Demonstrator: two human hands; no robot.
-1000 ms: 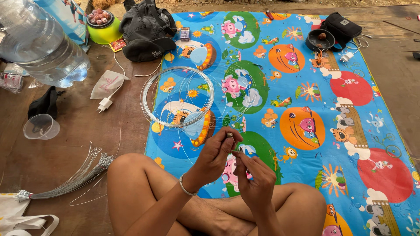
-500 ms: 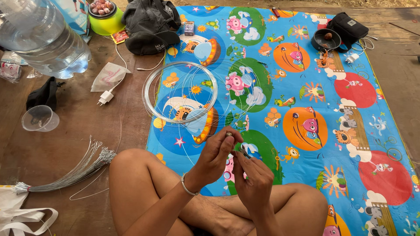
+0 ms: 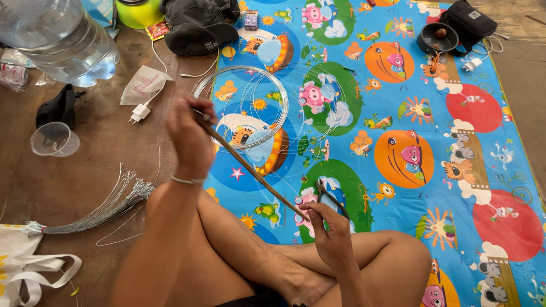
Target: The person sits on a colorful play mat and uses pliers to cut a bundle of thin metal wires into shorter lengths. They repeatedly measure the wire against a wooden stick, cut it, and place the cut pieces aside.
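Left hand (image 3: 190, 136) pinches one end of a taut wire (image 3: 250, 170); right hand (image 3: 330, 230) grips the other end with pliers (image 3: 330, 196). Hands well apart. Wire coil (image 3: 242, 105) lies just beyond on the mat (image 3: 455, 142), open mat to the right.

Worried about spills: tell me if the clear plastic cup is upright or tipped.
Tipped: the clear plastic cup lies on its side on the wooden floor, mouth showing.

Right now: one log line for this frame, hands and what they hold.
left hand: raised, pinching wire strand | right hand: low, gripping pliers on strand's other end | strand: taut between hands | wire coil: on mat
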